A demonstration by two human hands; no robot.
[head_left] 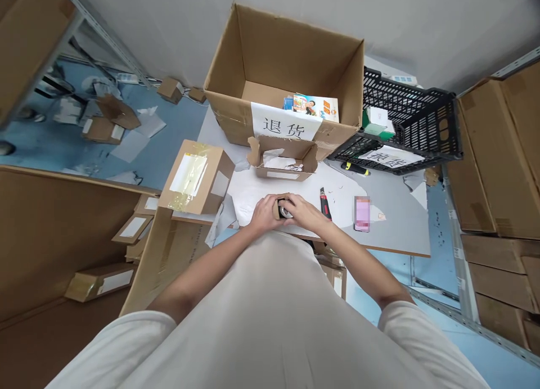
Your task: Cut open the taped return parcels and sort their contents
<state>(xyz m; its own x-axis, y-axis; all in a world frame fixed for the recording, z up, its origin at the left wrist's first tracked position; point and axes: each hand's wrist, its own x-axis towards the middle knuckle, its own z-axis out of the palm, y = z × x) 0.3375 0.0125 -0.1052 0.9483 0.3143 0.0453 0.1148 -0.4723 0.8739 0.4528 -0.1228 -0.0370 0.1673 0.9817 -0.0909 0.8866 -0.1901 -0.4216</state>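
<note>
At the near edge of the tabletop (400, 231), the left hand (266, 212) and right hand (301, 212) grasp a small box (276, 210), both grips closed around it, a shiny round piece (286, 211) showing between them. The box looks light and stiff, though squeezing could dent it; its flat sides seem the best hold, the shiny piece probably slippery. Rightward lies a red-and-black cutter (324, 203); beyond, a torn-open carton (282, 167), then a large box (230, 116).
</note>
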